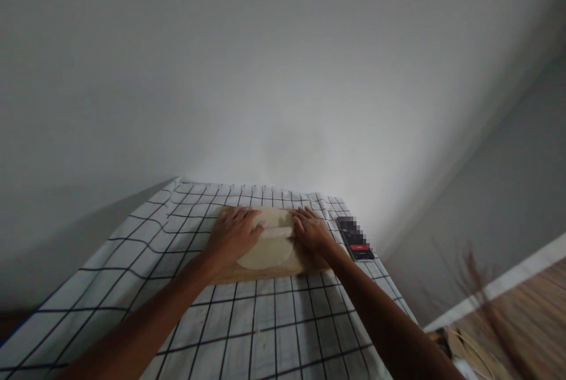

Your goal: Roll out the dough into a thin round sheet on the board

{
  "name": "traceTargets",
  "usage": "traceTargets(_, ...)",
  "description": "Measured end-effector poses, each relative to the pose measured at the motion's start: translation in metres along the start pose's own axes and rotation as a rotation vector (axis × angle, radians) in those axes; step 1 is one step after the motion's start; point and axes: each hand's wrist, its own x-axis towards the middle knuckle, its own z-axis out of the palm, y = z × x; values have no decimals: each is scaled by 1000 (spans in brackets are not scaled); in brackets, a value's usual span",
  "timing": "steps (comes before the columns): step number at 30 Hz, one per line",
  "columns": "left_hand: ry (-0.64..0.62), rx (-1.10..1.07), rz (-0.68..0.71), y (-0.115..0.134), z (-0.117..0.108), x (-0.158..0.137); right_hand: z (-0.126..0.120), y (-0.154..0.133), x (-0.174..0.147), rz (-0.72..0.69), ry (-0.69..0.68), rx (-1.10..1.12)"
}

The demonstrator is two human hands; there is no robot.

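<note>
A pale rolling pin (279, 232) lies crosswise over a round, flat sheet of dough (264, 255). Beneath the dough is a wooden board (252, 274). My left hand (236, 231) covers the pin's left end, palm down, with its fingers reaching over the top and the thumb pointing inward along it. Over the right end, my right hand (311, 229) holds the pin in the same way. Both hands hide the pin's ends, and the dough shows in front of and behind the pin between them.
A white tablecloth (260, 333) with dark grid lines covers the table, which meets a pale wall (283, 73). To the right of the board lies a phone (356, 241), partly pixelated. At the lower right are blurred thin branches (477, 285) and a wooden floor (539, 297).
</note>
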Motion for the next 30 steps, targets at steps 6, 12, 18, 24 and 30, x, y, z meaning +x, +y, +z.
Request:
traceTargets(6,16,-8,29,3,1,-1,-15,-35,-56,77,59,65)
traceTargets(12,-57,-28,149,12,-11,-2,-16,-85,-102,177,81,63)
traceTargets(18,-127,-31,140,17,-21,-5,-12,-102,-109,227,101,-29)
traceTargets(24,-84,-4,30,17,-10,-5,-17,-55,-54,298,95,-127)
traceTargets(30,-14,43,23,19,-9,-7,-3,-10,24,272,-36,-153)
